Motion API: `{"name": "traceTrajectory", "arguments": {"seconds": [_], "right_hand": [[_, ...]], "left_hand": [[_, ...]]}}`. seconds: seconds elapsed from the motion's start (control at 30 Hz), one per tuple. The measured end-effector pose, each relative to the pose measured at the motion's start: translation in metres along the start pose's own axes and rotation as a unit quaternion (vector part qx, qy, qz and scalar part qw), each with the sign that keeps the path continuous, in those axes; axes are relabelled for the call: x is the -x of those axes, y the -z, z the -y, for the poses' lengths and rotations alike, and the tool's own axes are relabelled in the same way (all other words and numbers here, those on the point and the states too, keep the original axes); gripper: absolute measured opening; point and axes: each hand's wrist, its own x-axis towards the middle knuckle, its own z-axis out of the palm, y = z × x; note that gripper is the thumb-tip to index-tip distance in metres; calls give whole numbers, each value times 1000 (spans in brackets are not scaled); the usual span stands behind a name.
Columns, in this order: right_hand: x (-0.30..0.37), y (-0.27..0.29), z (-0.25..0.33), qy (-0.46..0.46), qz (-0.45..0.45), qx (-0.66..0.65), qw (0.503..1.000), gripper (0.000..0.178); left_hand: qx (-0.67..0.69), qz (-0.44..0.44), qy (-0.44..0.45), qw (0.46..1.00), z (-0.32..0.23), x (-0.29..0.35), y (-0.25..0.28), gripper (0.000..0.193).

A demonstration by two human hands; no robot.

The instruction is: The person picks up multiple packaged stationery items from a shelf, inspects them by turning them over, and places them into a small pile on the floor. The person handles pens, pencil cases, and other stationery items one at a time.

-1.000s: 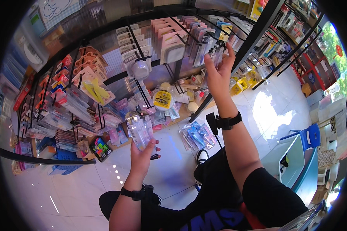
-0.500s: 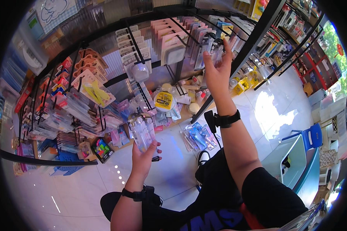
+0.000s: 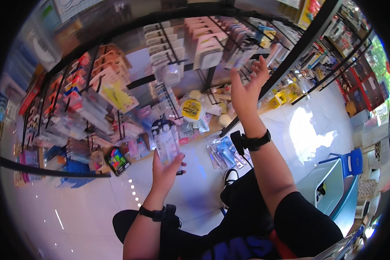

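A bright glare (image 3: 307, 132) lies on the pale tiled floor (image 3: 93, 208) near a blue chair (image 3: 353, 163).

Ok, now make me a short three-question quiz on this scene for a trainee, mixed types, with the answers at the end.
1. Short answer: what does the left hand hold?
2. Multiple choice: where does the pile of blue packets lie?
a) on a hook
b) on the floor
c) on a chair
3. True or false: the right hand is closed into a fist.

Key
1. Clear packages.
2. b
3. False; the right hand is open, up near the hanging goods.
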Motion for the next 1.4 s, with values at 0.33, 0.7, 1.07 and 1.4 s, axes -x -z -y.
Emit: {"name": "traceTrajectory", "arguments": {"seconds": [0.33,0.7,1.07,1.4], "right_hand": [[111,23,115,-103,587,32,803,93],[97,18,97,-231,539,-84,806,84],[-9,27,13,-109,109,-266,952,79],[-22,36,-4,-87,101,-253,958,79]], "left_hand": [[-151,-69,-210,963,6,2,-13,82],[-11,-52,-169,984,2,11,-17,82],[-2,-50,-81,995,3,8,-9,64],[-4,-33,-61,998,6,5,-11,62]]}}
